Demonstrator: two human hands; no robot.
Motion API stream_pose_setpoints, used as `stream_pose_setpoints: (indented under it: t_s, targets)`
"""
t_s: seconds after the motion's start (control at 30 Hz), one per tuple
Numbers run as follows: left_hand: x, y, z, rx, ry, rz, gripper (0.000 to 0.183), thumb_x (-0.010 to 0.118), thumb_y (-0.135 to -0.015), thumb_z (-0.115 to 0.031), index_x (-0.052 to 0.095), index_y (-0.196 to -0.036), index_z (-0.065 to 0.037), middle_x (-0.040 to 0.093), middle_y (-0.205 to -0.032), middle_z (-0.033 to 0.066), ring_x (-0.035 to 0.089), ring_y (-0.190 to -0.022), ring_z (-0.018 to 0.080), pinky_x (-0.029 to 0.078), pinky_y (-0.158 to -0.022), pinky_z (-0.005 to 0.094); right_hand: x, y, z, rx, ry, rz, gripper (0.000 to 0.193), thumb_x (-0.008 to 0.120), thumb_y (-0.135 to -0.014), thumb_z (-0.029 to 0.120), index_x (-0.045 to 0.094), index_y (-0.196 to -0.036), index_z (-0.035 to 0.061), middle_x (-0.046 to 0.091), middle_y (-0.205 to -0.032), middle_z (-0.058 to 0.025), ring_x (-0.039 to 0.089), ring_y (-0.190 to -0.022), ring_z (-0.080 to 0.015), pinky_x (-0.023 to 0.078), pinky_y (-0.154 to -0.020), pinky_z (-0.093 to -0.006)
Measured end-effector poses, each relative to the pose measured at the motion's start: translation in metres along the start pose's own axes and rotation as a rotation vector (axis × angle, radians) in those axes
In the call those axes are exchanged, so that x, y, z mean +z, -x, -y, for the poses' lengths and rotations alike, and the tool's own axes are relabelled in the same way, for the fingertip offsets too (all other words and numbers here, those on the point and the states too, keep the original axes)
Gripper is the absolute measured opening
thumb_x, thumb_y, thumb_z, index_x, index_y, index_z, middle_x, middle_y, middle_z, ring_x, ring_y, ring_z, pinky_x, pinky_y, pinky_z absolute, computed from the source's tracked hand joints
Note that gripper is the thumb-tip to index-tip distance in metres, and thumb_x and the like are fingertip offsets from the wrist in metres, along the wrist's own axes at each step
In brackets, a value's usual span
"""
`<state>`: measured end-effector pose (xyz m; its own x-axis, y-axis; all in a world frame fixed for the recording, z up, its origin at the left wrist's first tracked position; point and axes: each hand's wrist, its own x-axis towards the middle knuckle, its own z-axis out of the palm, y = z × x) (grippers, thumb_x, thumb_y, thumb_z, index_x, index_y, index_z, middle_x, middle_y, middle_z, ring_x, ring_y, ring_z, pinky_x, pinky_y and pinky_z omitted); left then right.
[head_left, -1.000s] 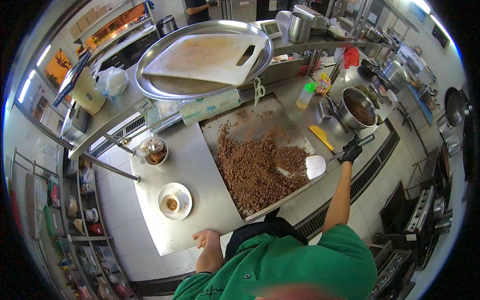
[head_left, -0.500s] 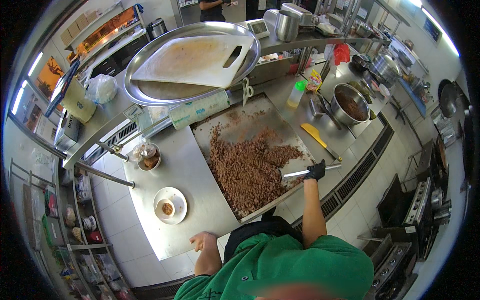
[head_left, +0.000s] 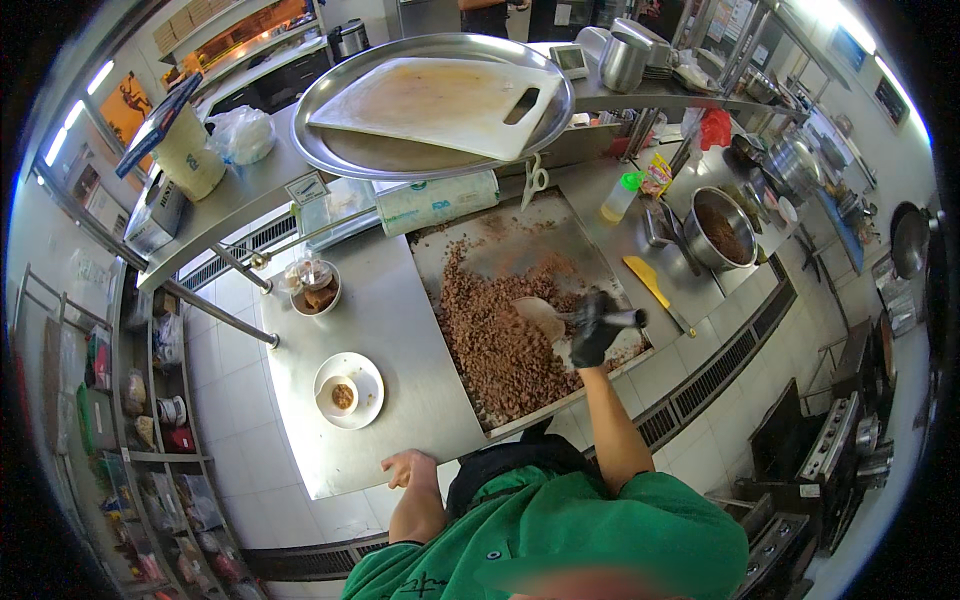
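Browned ground meat (head_left: pixel 500 345) lies heaped and spread over a flat griddle (head_left: pixel 590 245). In a black glove, my right hand (head_left: pixel 594 335) is closed round the metal handle of a spatula (head_left: pixel 540 318), above the right part of the meat. The spatula's broad blade is smeared by motion, tilted over the heap. My left hand (head_left: pixel 408 468) is bare, rests at the front edge of the steel counter (head_left: pixel 420 405) and holds nothing, fingers apart. Nearby stands a small cup of brown food (head_left: pixel 343 397) on a white plate (head_left: pixel 372 376).
A yellow-handled knife (head_left: pixel 655 285) lies right of the griddle, near a green-capped bottle (head_left: pixel 621 197) and a steel bowl of brown food (head_left: pixel 720 232). Above the back, a shelf carries a round tray (head_left: pixel 345 160) with a white cutting board (head_left: pixel 430 105). A bowl (head_left: pixel 316 287) sits at left.
My right hand has lifted and moved left over the griddle with the spatula, whose blade now sits farther into the meat area. My left hand stays at the counter edge. The whole view has shifted slightly.
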<state>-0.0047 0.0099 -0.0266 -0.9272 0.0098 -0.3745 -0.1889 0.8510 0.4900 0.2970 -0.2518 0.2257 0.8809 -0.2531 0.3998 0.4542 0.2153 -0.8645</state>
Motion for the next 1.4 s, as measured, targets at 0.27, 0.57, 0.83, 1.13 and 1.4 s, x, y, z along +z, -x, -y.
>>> stream_pose_setpoints:
  t_s: [0.27,0.57,0.83,1.13,1.4]
  targets:
    - [-0.010,0.003,0.000,0.001,-0.048,-0.054,0.054,0.050,-0.092,-0.055,0.062,-0.122,-0.011,0.072,-0.114,0.0134,0.069,-0.098,0.0348,0.050,-0.089,0.0588,-0.026,0.047,-0.032,-0.553,0.781,0.473,0.041,0.055,-0.109,0.022,0.051,-0.148,0.0098,0.056,-0.145,-0.0152,0.052,-0.133,-0.0313,0.045,-0.108,-0.0454]
    - [-0.011,0.007,-0.002,-0.146,0.039,-0.059,0.054,0.052,-0.092,-0.054,0.062,-0.124,-0.012,0.071,-0.117,0.0119,0.068,-0.101,0.0336,0.049,-0.091,0.0593,-0.024,0.060,-0.068,-0.200,0.675,0.670,0.024,0.061,-0.106,0.022,0.071,-0.121,0.0057,0.072,-0.104,-0.0097,0.067,-0.092,-0.0247,0.051,-0.072,-0.0428]
    - [0.006,-0.004,0.003,-0.142,0.052,-0.137,0.054,0.053,-0.091,-0.053,0.062,-0.126,-0.013,0.070,-0.120,0.0106,0.068,-0.104,0.0326,0.047,-0.092,0.0597,-0.001,0.056,-0.030,-0.418,0.517,0.559,0.021,0.056,-0.104,0.019,0.072,-0.112,0.0069,0.070,-0.095,-0.0129,0.063,-0.080,-0.0336,0.049,-0.068,-0.0481]
    - [0.001,0.000,-0.002,0.129,-0.027,-0.130,0.055,0.054,-0.091,-0.053,0.062,-0.128,-0.013,0.070,-0.124,0.0090,0.067,-0.107,0.0315,0.046,-0.094,0.0602,0.037,0.055,0.019,-0.106,0.305,0.485,0.014,0.066,-0.100,0.018,0.074,-0.102,0.0062,0.071,-0.088,-0.0159,0.069,-0.079,-0.0285,0.053,-0.070,-0.0398]
    - [0.021,-0.003,0.005,0.169,-0.059,-0.089,0.055,0.055,-0.090,-0.052,0.062,-0.129,-0.014,0.069,-0.127,0.0077,0.067,-0.110,0.0304,0.045,-0.096,0.0606,0.027,0.041,-0.012,0.386,0.025,0.464,0.017,0.066,-0.103,0.008,0.071,-0.117,0.0021,0.073,-0.117,-0.0106,0.070,-0.102,-0.0219,0.055,-0.087,-0.0357]
